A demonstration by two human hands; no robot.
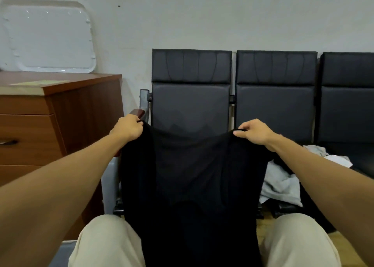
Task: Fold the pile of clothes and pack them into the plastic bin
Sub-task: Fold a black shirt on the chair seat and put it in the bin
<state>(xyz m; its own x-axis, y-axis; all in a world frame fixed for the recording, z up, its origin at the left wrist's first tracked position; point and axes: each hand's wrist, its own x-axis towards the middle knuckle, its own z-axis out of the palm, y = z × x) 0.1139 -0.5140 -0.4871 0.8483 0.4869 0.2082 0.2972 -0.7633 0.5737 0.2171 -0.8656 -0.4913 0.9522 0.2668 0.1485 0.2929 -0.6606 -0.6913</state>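
A black garment (192, 175) hangs spread out in front of me, falling down between my knees. My left hand (127, 128) pinches its top left corner and my right hand (254, 132) pinches its top right corner, holding the top edge stretched between them. A pile of light grey and white clothes (283, 183) lies on the middle seat to the right, partly behind my right arm. The plastic bin is not in sight; a white plastic lid (50, 37) leans against the wall at the upper left.
A row of black padded chairs (275, 104) stands against the wall straight ahead. A brown wooden drawer cabinet (60, 114) stands on the left. My legs in beige trousers (105, 244) fill the bottom of the view.
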